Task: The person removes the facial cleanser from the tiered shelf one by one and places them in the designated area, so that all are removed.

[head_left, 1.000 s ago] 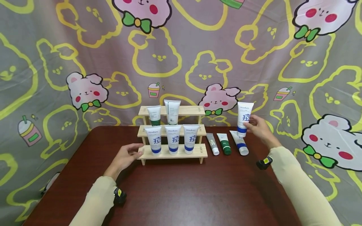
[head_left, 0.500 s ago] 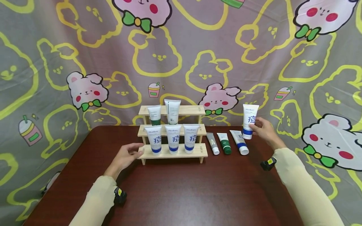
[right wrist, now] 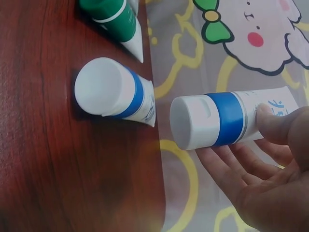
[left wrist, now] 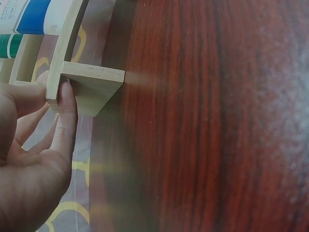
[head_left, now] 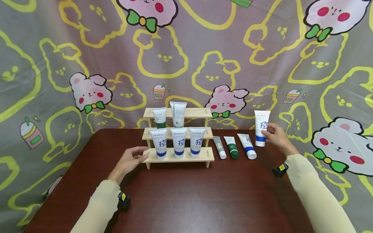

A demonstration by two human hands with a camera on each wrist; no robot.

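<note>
With our right hand point(head_left: 276, 137) we are gripping a white plastic squeeze tube with a blue band and a white cap point(head_left: 262, 123); the thumb is lying over its lettered front, the fingers are bending behind it, and the grasp is opening only as wide as the tube. Its long axis is running almost upright: the cap is pointing to 6 o'clock, the flat crimped end to 12. We are keeping it clear of the reddish-brown wooden surface point(head_left: 186, 194), at 3 o'clock from a pale wooden three-step rack point(head_left: 198, 113).

With our left hand point(head_left: 129, 161), at the rack's 8 o'clock, we are pinching the end of the bottom step between thumb and finger.

On that step the rack is carrying three matching white-and-blue tubes point(head_left: 179, 142), caps down. Behind them a white-and-green tube point(head_left: 160, 117) and a taller white tube point(head_left: 178, 115) are standing, their bases mostly hidden.

Between the rack and the held tube, a slim grey tube with a white cap point(head_left: 219, 147), a white tube with a green cap point(head_left: 231, 147) and another white-and-blue tube point(head_left: 247, 145) are lying with caps pointing towards 5 o'clock.
</note>
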